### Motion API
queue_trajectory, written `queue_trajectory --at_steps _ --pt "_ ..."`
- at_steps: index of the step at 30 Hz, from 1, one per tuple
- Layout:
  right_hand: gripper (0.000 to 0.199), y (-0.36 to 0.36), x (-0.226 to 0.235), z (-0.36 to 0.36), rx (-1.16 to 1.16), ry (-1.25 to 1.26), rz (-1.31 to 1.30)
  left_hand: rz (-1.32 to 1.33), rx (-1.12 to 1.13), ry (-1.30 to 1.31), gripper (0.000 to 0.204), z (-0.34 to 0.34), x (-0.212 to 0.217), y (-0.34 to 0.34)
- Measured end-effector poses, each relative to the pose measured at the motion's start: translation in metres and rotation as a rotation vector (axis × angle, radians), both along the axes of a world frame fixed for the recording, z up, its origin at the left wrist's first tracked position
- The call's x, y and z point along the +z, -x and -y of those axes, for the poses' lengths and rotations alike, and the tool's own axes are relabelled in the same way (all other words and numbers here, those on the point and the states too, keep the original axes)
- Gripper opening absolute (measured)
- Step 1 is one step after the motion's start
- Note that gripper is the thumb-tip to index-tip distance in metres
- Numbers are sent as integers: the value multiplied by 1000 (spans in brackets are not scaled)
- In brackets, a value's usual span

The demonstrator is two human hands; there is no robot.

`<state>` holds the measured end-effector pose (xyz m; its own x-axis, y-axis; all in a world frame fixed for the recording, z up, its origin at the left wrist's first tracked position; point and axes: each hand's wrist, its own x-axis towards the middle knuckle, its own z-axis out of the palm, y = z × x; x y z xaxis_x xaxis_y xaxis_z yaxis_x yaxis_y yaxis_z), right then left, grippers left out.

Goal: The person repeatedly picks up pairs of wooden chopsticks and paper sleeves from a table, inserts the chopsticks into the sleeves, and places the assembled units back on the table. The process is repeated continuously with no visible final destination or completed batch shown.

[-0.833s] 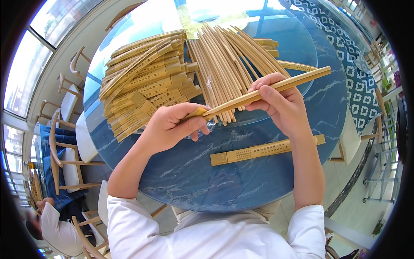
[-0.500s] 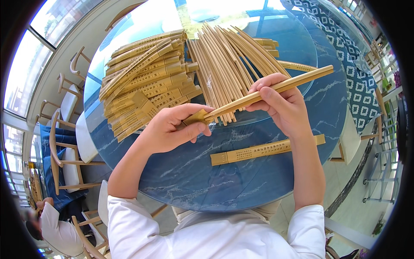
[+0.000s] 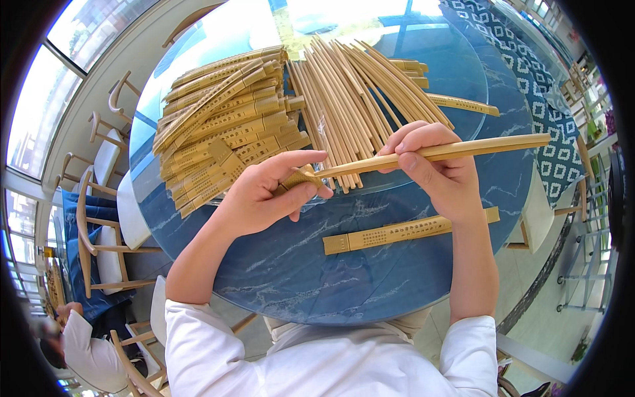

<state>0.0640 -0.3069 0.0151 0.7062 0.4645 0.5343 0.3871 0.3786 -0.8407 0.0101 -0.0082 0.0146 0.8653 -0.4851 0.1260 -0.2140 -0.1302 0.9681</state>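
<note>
My left hand (image 3: 264, 190) is closed round a brown paper chopstick sleeve (image 3: 305, 176), most of it hidden by the palm and fingers. Its index finger stretches out above the sleeve's mouth. My right hand (image 3: 433, 162) grips a pair of light wooden chopsticks (image 3: 503, 143), held together and nearly level. Their left ends meet the sleeve's mouth; how far inside they reach I cannot tell. Below my right hand, a filled-looking flat paper sleeve (image 3: 390, 235) lies on the table. Beyond my hands is a pile of loose chopsticks (image 3: 344, 99).
A big heap of printed paper sleeves (image 3: 225, 119) lies left of the loose chopsticks. A few more sleeves (image 3: 463, 104) lie to the right. All this rests on a round blue marbled table (image 3: 297, 284). Wooden chairs (image 3: 99, 231) and another person (image 3: 92, 351) are at the left.
My right hand has shifted slightly right and down, and the chopsticks have swung closer to level, their far ends lower. My left index finger has lifted and straightened.
</note>
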Motion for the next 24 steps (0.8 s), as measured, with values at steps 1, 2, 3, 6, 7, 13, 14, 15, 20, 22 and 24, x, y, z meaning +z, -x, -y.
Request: queue_trajectory --at_steps 1,2,3,6,7,13,14,15,20,22,24 --pt "11 0 0 0 -4 9 19 6 13 -2 49 0 0 0" --pt "11 0 0 0 -8 -2 4 10 24 -2 49 1 -1 0" --pt "11 -1 0 0 -13 -12 -10 13 30 -1 49 1 -1 0" --pt "11 -3 0 0 -8 -42 -41 18 46 -4 49 1 -2 0" --pt "11 -3 0 0 -3 -52 -49 15 50 -9 49 1 -2 0" --pt "11 -2 -2 -1 -1 -44 -66 -20 22 -45 50 3 0 -1" --pt "10 -2 -2 -1 0 -42 -69 -37 14 -51 51 2 1 -1" --pt "10 -2 -2 -1 1 -39 -72 -12 3 -30 51 2 -1 -1" --pt "10 -1 -1 -1 6 -28 -97 31 -28 20 55 2 -7 -1" --pt "10 -2 -1 0 10 -15 -104 64 -36 0 56 2 -8 -1" --pt "10 -1 -2 -1 -8 -7 -148 82 -37 -24 56 3 -7 -1"
